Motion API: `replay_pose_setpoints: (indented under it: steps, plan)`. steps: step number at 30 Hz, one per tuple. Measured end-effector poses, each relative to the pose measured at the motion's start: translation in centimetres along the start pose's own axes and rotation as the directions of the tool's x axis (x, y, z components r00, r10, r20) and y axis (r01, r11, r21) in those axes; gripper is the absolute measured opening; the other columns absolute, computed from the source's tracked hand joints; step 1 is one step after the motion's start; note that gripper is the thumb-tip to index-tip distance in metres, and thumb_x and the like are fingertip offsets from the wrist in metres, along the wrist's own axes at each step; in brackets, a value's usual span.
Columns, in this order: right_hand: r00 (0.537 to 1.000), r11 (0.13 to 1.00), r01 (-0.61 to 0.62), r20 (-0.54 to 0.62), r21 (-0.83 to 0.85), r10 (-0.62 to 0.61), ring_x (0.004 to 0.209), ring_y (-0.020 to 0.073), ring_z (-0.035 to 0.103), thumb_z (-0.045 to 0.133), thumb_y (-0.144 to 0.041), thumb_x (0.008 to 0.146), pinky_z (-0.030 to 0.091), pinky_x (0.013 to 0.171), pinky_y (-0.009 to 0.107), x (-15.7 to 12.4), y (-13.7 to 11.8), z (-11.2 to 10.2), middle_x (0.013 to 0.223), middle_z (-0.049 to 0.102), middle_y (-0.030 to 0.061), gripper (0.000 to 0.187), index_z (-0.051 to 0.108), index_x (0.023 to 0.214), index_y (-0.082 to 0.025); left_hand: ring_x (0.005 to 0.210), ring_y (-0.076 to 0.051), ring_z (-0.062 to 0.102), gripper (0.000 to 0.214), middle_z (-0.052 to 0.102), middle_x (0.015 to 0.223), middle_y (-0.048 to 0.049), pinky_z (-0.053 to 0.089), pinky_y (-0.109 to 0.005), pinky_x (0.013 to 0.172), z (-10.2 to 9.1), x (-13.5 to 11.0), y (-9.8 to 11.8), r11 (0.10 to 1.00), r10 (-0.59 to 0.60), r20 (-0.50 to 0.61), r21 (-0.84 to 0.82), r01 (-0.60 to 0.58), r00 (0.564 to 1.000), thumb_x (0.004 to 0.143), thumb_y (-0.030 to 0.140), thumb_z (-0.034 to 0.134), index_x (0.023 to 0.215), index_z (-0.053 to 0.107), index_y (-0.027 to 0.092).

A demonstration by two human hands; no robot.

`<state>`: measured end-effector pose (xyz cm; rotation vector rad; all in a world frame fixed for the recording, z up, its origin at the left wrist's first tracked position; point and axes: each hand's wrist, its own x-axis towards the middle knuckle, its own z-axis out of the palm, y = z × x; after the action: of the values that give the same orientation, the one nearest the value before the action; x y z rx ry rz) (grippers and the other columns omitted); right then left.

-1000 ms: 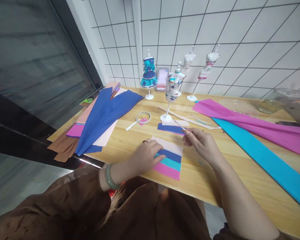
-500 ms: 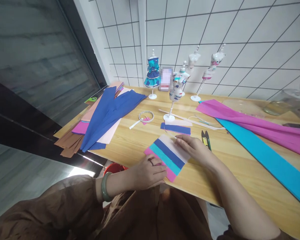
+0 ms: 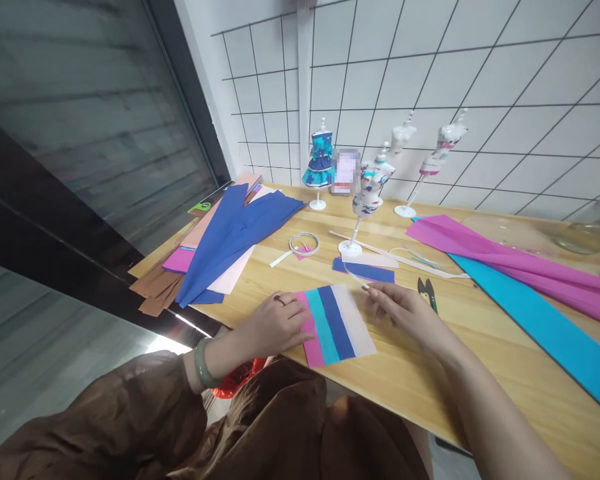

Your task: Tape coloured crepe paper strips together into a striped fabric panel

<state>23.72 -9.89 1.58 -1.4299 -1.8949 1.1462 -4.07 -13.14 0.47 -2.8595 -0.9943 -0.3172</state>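
Observation:
A striped crepe-paper panel (image 3: 336,327) lies at the table's front edge, with pink, turquoise, dark blue and pale bands. My left hand (image 3: 283,320), wearing a ring, rests on its pink edge with fingers stretched out. Just beyond the pale edge, my right hand (image 3: 397,307) pinches a thin whitish strip (image 3: 355,275) between thumb and forefinger; whether it is tape backing I cannot tell. Behind the panel lie a dark blue paper strip (image 3: 364,270) and a pale strip (image 3: 373,259). Black-bladed thread snips (image 3: 427,293) lie beyond my right hand.
A tape roll (image 3: 305,245) lies left of a patterned mini mannequin (image 3: 370,193). More mannequins stand by the wall, one in a blue dress (image 3: 321,163). Folded blue paper (image 3: 235,233) covers the left side; pink paper (image 3: 505,260) and turquoise paper (image 3: 535,323) stretch across the right.
The striped panel has turned so its bands run nearly front to back. My right hand has come off its pale edge, holding the thin strip. The view has shifted slightly.

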Motion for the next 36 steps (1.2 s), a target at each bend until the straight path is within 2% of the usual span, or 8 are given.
replay_pose_setpoints:
  steps: [2, 4, 7, 12, 18, 25, 32, 36]
  plan:
    - [0.995, 0.999, 0.036, -0.095, -0.024, -0.038, 0.071, 0.0181, 0.060, 0.040, -0.055, 0.084, 0.046, 0.065, 0.030, 0.3, 0.3, 0.2, 0.082, 0.066, 0.0052, 0.043, 0.061, 0.092, -0.019, 0.097, -0.025, 0.049, 0.043, 0.059, 0.098, -0.0100, 0.039, -0.039, 0.083, 0.6, 0.0, 1.2, 0.993, -0.115, -0.021, -0.017, 0.115, 0.993, 0.085, 0.051, 0.042, 0.106, 0.056, 0.015]
    - [0.987, 0.996, 0.081, -0.139, -0.033, -0.085, 0.088, 0.0217, 0.061, 0.040, -0.053, 0.085, 0.046, 0.078, 0.033, 0.5, 0.2, 0.6, 0.096, 0.067, 0.0063, 0.041, 0.062, 0.098, -0.020, 0.098, -0.026, 0.048, 0.047, 0.058, 0.100, -0.0106, 0.039, -0.040, 0.083, 1.0, 0.0, 2.1, 0.984, -0.177, -0.028, -0.035, 0.176, 0.984, 0.081, 0.054, 0.046, 0.108, 0.056, 0.016]
    - [0.983, 0.988, 0.154, -0.095, -0.031, -0.157, 0.105, 0.0243, 0.056, 0.038, -0.048, 0.088, 0.040, 0.093, 0.039, 0.9, 0.0, 1.6, 0.110, 0.065, 0.0064, 0.040, 0.061, 0.108, -0.023, 0.101, -0.026, 0.047, 0.045, 0.057, 0.104, -0.0109, 0.038, -0.041, 0.086, 1.2, -0.2, 2.5, 0.979, -0.195, -0.027, -0.063, 0.193, 0.980, 0.081, 0.052, 0.048, 0.109, 0.056, 0.017]
    - [0.972, 0.968, 0.233, -0.016, -0.090, -0.235, 0.117, 0.0240, 0.049, 0.037, -0.044, 0.089, 0.033, 0.101, 0.043, 1.6, 0.2, 2.7, 0.124, 0.057, 0.0081, 0.042, 0.055, 0.119, -0.020, 0.107, -0.026, 0.045, 0.043, 0.056, 0.108, -0.0102, 0.037, -0.042, 0.089, 0.5, -0.7, 0.7, 0.983, -0.166, 0.003, -0.080, 0.165, 0.986, 0.081, 0.049, 0.051, 0.110, 0.055, 0.018]
    - [0.983, 0.981, 0.185, 0.009, -0.063, -0.185, 0.115, 0.0241, 0.051, 0.037, -0.044, 0.090, 0.034, 0.101, 0.042, 1.5, -0.5, 2.9, 0.123, 0.059, 0.0060, 0.042, 0.055, 0.120, -0.022, 0.113, -0.025, 0.044, 0.039, 0.055, 0.112, -0.0109, 0.037, -0.042, 0.093, 0.1, -1.1, -1.3, 0.994, -0.081, 0.045, -0.073, 0.084, 0.996, 0.083, 0.044, 0.051, 0.111, 0.054, 0.018]
    - [0.992, 0.993, 0.120, -0.035, 0.011, -0.120, 0.112, 0.0258, 0.053, 0.039, -0.048, 0.088, 0.035, 0.100, 0.043, 0.5, -1.4, 2.3, 0.117, 0.063, 0.0055, 0.041, 0.066, 0.104, -0.021, 0.118, -0.025, 0.042, 0.041, 0.053, 0.118, -0.0125, 0.036, -0.041, 0.096, 0.3, -0.9, -2.7, 0.997, -0.029, 0.053, -0.069, 0.033, 0.998, 0.084, 0.043, 0.049, 0.116, 0.052, 0.017]
    - [0.997, 0.996, 0.083, 0.003, 0.033, -0.083, 0.117, 0.0266, 0.049, 0.044, -0.046, 0.087, 0.032, 0.103, 0.048, -1.4, -2.6, 1.1, 0.123, 0.058, 0.0035, 0.038, 0.061, 0.114, -0.025, 0.117, -0.022, 0.043, 0.041, 0.051, 0.123, -0.0111, 0.037, -0.038, 0.094, 0.1, 0.0, -4.6, 0.994, -0.014, 0.058, -0.107, 0.020, 0.998, 0.087, 0.034, 0.046, 0.125, 0.044, 0.018]
    - [0.999, 0.999, 0.042, 0.013, 0.014, -0.042, 0.119, 0.0267, 0.047, 0.047, -0.043, 0.087, 0.032, 0.103, 0.049, -3.2, -2.3, 1.0, 0.127, 0.055, 0.0029, 0.038, 0.058, 0.119, -0.027, 0.116, -0.022, 0.043, 0.041, 0.051, 0.121, -0.0106, 0.036, -0.037, 0.093, 0.3, 1.8, -5.7, 0.992, 0.030, 0.049, -0.122, -0.024, 0.998, 0.089, 0.030, 0.043, 0.128, 0.041, 0.018]
